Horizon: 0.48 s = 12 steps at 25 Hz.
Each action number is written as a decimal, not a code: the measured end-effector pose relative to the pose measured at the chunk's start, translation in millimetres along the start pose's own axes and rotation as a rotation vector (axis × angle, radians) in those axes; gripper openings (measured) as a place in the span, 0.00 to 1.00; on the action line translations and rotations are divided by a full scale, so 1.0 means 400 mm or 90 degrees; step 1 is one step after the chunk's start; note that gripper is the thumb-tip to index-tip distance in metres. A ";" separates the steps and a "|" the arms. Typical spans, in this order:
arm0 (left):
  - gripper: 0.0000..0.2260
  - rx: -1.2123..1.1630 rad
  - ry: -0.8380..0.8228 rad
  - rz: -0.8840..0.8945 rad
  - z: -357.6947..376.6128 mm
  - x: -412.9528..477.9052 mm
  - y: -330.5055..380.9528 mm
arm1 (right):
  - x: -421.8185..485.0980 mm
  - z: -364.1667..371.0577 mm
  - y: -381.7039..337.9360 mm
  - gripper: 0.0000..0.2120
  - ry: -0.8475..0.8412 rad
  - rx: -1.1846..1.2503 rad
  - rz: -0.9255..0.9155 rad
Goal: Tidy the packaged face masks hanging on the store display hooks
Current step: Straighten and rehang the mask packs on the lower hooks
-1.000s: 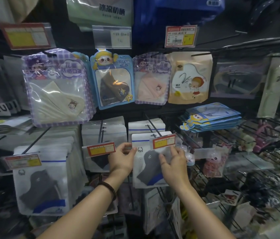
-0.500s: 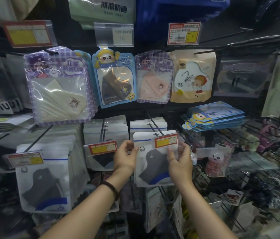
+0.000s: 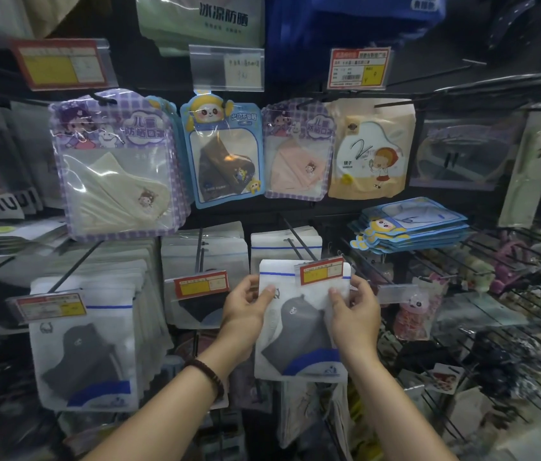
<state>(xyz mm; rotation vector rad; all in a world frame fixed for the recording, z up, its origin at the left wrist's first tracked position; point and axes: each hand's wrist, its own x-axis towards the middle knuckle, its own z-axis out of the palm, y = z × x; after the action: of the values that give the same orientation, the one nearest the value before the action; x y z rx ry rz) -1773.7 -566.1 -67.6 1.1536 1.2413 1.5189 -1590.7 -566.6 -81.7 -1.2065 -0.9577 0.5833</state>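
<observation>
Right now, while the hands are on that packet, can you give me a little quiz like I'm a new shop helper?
1. True or false: the left hand and the right hand both pinch the same mask packet.
2. What colour is the mask inside that packet? A) pink B) grey C) cream
3. Fill the gap: the bead bracelet is on the ___ wrist.
Key: 1 true; 2 B; 3 left.
</observation>
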 end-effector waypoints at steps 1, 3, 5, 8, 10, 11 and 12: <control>0.05 -0.008 0.002 0.004 0.000 -0.008 -0.001 | -0.008 -0.007 -0.007 0.09 0.000 0.001 -0.005; 0.05 -0.022 -0.001 0.007 -0.003 -0.032 0.001 | -0.027 -0.028 -0.020 0.09 -0.009 0.021 -0.018; 0.07 -0.035 -0.030 0.013 -0.012 -0.057 0.004 | -0.049 -0.056 -0.036 0.09 -0.030 0.048 -0.034; 0.06 -0.058 -0.078 0.034 -0.028 -0.097 0.013 | -0.072 -0.097 -0.061 0.09 -0.068 0.092 -0.057; 0.07 -0.048 -0.077 0.044 -0.040 -0.125 0.011 | -0.090 -0.109 -0.066 0.08 -0.088 0.114 -0.048; 0.08 -0.043 -0.079 0.048 -0.045 -0.140 0.005 | -0.100 -0.113 -0.063 0.07 -0.094 0.126 -0.033; 0.08 -0.035 -0.079 0.048 -0.048 -0.154 -0.003 | -0.112 -0.115 -0.060 0.05 -0.102 0.138 -0.018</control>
<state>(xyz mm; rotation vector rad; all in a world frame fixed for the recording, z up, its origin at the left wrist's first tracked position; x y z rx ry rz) -1778.6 -629.4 -79.2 1.2505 1.0787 1.5033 -1576.0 -633.3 -75.2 -0.9623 -1.0159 0.7494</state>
